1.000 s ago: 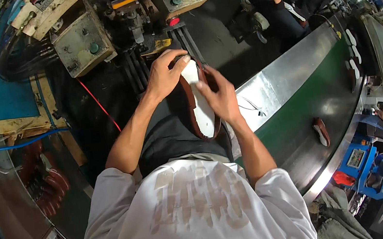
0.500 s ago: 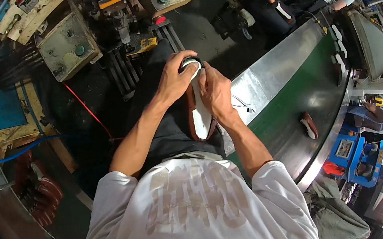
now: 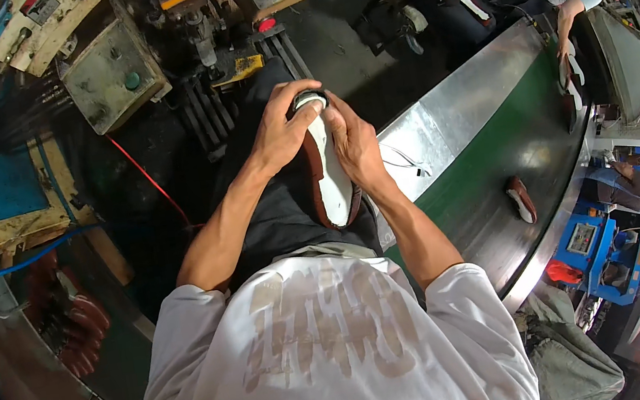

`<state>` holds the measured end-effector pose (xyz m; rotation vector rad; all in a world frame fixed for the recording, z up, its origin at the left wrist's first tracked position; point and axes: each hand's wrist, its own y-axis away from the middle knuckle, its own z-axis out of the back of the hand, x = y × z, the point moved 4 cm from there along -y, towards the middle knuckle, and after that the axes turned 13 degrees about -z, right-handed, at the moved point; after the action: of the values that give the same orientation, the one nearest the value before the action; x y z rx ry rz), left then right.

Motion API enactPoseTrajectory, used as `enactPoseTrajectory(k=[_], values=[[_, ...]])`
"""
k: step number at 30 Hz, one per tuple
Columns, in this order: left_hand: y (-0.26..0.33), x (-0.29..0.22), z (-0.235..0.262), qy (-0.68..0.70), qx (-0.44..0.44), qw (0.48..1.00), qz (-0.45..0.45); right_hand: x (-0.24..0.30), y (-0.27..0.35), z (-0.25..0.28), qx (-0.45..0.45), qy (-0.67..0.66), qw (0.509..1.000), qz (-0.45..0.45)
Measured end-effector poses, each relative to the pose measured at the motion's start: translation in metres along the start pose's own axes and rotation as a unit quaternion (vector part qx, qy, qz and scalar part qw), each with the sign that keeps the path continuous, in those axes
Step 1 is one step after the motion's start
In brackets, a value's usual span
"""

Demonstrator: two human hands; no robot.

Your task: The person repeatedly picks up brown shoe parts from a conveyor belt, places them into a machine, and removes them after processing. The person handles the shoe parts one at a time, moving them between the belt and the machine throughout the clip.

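Observation:
Over my lap lies a brown shoe upper with a white sole side (image 3: 334, 190) facing up. My left hand (image 3: 282, 127) is closed on its far end from the left, the thumb pressed on the white surface beside a black rim. From the right, my right hand (image 3: 352, 136) grips the same end, thumb on the edge and fingers wrapped round the side. The shoe's near end rests against my dark trousers.
A conveyor with a green-black belt (image 3: 485, 152) and metal edge runs along my right, carrying a brown shoe (image 3: 520, 199) and white-soled pieces at its far end. Greasy machine boxes (image 3: 115, 80) stand ahead left. Reddish-brown shoes (image 3: 80, 324) lie at left. Co-workers sit at the far right.
Both my hands have shifted slightly left with the shoe. The single shoe on the belt sits a little further right. A co-worker's arm now reaches onto the belt's far end.

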<state>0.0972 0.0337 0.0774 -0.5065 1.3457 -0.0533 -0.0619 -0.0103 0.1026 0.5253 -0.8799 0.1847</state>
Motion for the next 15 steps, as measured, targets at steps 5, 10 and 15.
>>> enactPoseTrajectory(k=[5,10,15], values=[[0.002,-0.007,0.016,0.098,-0.011,0.995,-0.019,-0.050,0.035,-0.014,0.134,-0.137,0.981,0.022],[-0.007,-0.078,0.027,0.320,0.056,0.944,-0.061,-0.019,0.041,-0.003,0.115,-0.109,0.986,0.059],[0.004,-0.116,0.024,0.078,0.133,0.983,-0.098,-0.032,0.007,-0.033,0.107,-0.297,0.947,0.056]])
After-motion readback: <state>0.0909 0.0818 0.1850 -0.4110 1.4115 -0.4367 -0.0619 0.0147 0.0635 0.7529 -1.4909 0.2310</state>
